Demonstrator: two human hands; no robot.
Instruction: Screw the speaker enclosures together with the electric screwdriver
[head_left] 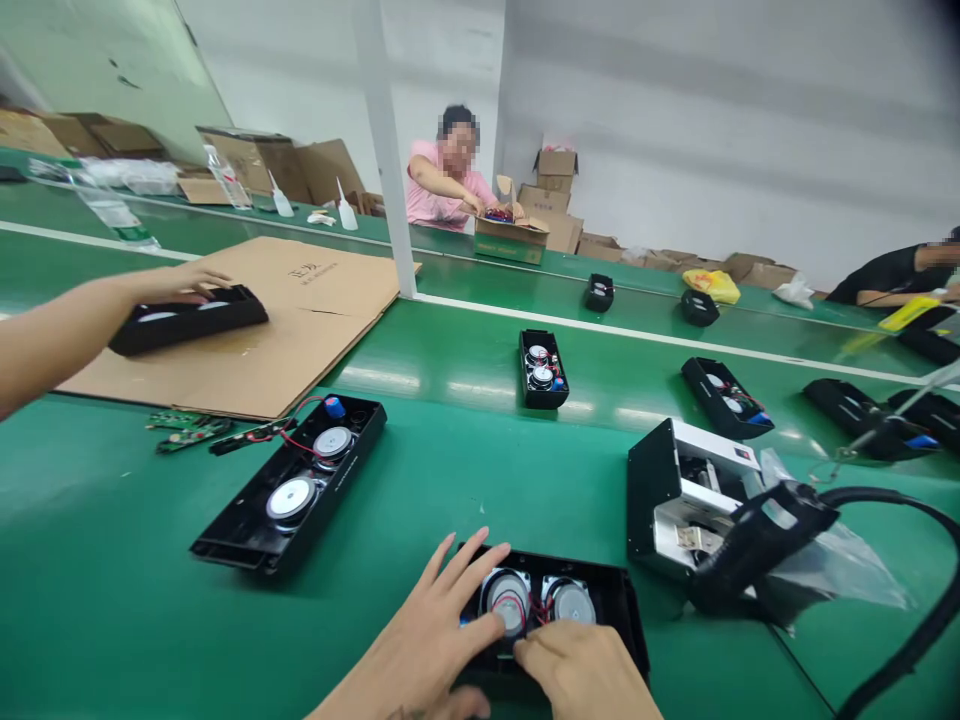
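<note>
In front of me lies a black speaker housing [630,610] with two round speaker drivers [574,602] and red and black wires inside. My left hand [431,635] has its fingers spread over the housing's left end, the thumb reaching onto the left driver. Inside the lower part of the housing, my right hand [589,668] has its fingers curled together beside the wires; its fingertips are partly hidden, and I cannot make out what they hold. To the left, another open speaker housing [300,490] lies slanted, with a circuit board [251,437] wired to it.
Loose green circuit boards [187,430] lie by a cardboard sheet [322,280], where another person's hand [176,283] touches a speaker housing [225,315]. A tape-dispenser-like machine [682,500] and a black cabled tool [765,545] stand right. More housings [544,370] rest on the green belt.
</note>
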